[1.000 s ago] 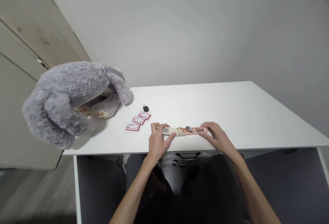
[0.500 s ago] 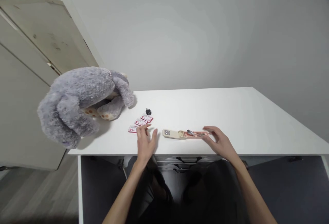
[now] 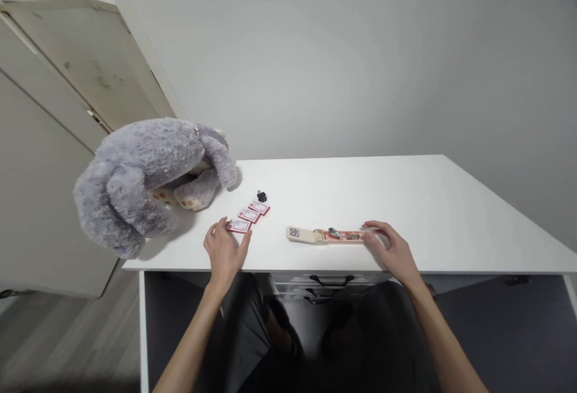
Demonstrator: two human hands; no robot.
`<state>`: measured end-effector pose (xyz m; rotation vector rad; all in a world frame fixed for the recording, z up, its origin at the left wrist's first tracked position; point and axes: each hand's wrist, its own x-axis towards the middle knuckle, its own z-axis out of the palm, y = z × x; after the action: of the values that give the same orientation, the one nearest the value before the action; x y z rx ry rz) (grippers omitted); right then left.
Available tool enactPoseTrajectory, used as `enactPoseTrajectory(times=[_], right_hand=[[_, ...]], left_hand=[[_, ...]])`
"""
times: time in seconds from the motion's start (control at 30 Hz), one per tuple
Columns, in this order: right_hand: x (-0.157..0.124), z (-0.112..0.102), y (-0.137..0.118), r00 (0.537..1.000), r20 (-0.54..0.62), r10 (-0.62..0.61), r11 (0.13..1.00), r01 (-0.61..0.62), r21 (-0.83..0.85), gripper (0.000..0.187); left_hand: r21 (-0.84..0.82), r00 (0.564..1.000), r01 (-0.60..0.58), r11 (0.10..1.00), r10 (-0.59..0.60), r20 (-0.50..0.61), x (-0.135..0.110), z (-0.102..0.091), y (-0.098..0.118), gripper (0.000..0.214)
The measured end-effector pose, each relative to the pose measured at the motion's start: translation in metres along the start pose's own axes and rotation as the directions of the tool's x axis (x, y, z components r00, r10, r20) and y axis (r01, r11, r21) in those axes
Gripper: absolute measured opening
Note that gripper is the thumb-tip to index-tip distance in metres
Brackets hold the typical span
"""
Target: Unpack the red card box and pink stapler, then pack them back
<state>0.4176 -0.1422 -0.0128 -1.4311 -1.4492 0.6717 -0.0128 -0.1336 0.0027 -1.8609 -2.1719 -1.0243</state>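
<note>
Head view: the left hand (image 3: pixel 224 255), thumb and fingers spread without a visible grip, brackets the nearest red-and-white box (image 3: pixel 238 226) just ahead of its palm; the step appears to be grasping, which calls for closing on the box's edges. The right hand (image 3: pixel 391 252), loosely open, adjoins the hinged case (image 3: pixel 319 237) to its left; whether they touch cannot be told.

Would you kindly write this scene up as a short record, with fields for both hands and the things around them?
Left hand: at the nearest red-and-white box, grip unclear
Right hand: at the right end of the case, contact unclear
Case state: open, metal items inside
Other boxes: two, slanting away beyond the first
Black object: behind the boxes
Plush toy: left end of table
</note>
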Motion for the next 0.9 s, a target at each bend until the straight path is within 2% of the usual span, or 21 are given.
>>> enactPoseTrajectory(times=[0.1, 0.17, 0.3, 0.43, 0.47, 0.53, 0.7, 0.8, 0.9], right_hand=[[-0.011, 0.006, -0.014, 0.993, -0.103, -0.048, 0.999, 0.047, -0.014, 0.035], [-0.02, 0.014, -0.028, 0.989, -0.115, -0.098, 0.995, 0.099, 0.004, 0.029], [-0.038, 0.039, -0.062, 0.972, 0.076, -0.224, 0.971, 0.215, 0.103, 0.023], [-0.049, 0.078, -0.09, 0.878, 0.372, -0.303, 0.949, 0.24, 0.206, 0.019], [-0.051, 0.09, -0.094, 0.86, 0.407, -0.309, 0.946, 0.233, 0.226, 0.017], [-0.054, 0.116, -0.099, 0.851, 0.446, -0.276, 0.949, 0.17, 0.265, 0.014], [-0.058, 0.171, -0.104, 0.883, 0.453, -0.122, 0.941, -0.043, 0.337, 0.044], [-0.054, 0.188, -0.106, 0.885, 0.455, -0.103, 0.91, -0.1, 0.402, 0.042], [-0.045, 0.196, -0.106, 0.879, 0.466, -0.101, 0.867, -0.152, 0.474, 0.035]], left_hand=[[-0.066, 1.0, -0.009, 0.998, 0.009, -0.005, -0.002, -0.001, -0.004, 0.075], [-0.13, 1.0, -0.02, 0.991, 0.018, -0.018, -0.004, -0.003, -0.005, 0.077], [-0.322, 0.999, 0.035, 0.946, -0.036, 0.003, -0.012, -0.008, -0.004, 0.084], [-0.505, 0.996, 0.088, 0.859, -0.061, 0.069, -0.019, -0.015, 0.0, 0.086], [-0.539, 0.997, 0.07, 0.839, -0.039, 0.069, -0.02, -0.016, 0.001, 0.086], [-0.594, 0.998, 0.021, 0.804, 0.019, 0.062, -0.024, -0.017, 0.003, 0.085], [-0.618, 0.991, -0.079, 0.782, 0.127, 0.034, -0.041, -0.014, 0.008, 0.081], [-0.589, 0.987, -0.127, 0.798, 0.158, 0.002, -0.049, -0.012, 0.009, 0.078], [-0.593, 0.985, -0.138, 0.794, 0.171, 0.0, -0.05, -0.012, 0.011, 0.077]])
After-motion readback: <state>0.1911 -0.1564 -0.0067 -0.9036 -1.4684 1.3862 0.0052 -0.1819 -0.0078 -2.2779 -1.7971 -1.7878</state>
